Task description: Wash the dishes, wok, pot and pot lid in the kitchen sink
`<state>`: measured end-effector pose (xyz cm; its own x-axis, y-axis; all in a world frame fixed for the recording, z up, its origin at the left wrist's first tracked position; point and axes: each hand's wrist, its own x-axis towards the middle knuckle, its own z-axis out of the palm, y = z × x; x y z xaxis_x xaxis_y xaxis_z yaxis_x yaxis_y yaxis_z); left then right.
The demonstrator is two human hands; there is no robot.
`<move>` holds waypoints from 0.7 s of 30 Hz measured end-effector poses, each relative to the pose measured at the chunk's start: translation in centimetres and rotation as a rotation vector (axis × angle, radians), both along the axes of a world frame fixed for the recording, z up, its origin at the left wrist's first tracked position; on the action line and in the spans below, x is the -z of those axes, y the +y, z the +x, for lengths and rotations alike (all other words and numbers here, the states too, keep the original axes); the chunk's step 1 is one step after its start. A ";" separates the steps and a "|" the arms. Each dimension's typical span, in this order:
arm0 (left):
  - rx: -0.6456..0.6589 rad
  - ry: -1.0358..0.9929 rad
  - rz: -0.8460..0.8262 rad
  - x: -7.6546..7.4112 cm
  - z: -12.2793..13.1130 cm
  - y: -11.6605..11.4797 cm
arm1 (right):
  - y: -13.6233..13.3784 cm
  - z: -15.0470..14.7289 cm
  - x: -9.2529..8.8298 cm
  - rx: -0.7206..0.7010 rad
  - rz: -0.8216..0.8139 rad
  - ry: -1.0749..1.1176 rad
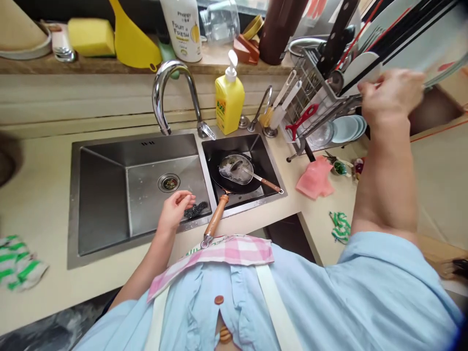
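My left hand (pixel 176 208) hovers over the front right part of the large sink basin (pixel 153 234), its fingers pressed together; whether anything is between them is too small to tell. Right beside its fingertips lies a dark scouring pad (pixel 196 210). My right hand (pixel 393 95) is raised at the dish rack (pixel 349 103) on the right, fingers curled at the rack's front among plates and long dark utensils. What it grips is hidden. In the small basin sits a black pan (pixel 215 168) with a wooden handle (pixel 218 217), holding a wet ladle or strainer (pixel 236 169).
A chrome faucet (pixel 157 97) and a yellow soap bottle (pixel 229 102) stand behind the basins. Pink cloth (pixel 315 179) and a green-striped cloth (pixel 340 227) lie on the right counter, another striped cloth (pixel 20 263) at left. Bottles and a sponge (pixel 91 37) line the sill.
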<state>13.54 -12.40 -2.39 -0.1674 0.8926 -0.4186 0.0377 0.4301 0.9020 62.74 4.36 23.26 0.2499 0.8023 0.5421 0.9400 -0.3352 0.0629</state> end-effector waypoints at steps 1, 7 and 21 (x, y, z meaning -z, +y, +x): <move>0.059 0.003 -0.018 -0.1 0.7 -0.2 | -1.0 -1.1 0.9 0.039 0.052 0.033; 0.676 0.368 -0.016 -1.2 5.4 -0.2 | -8.3 -11.4 14.9 -0.374 -0.579 0.359; 0.699 0.403 -0.664 -1.3 7.9 1.9 | -7.4 -10.4 28.2 -0.222 -1.381 1.292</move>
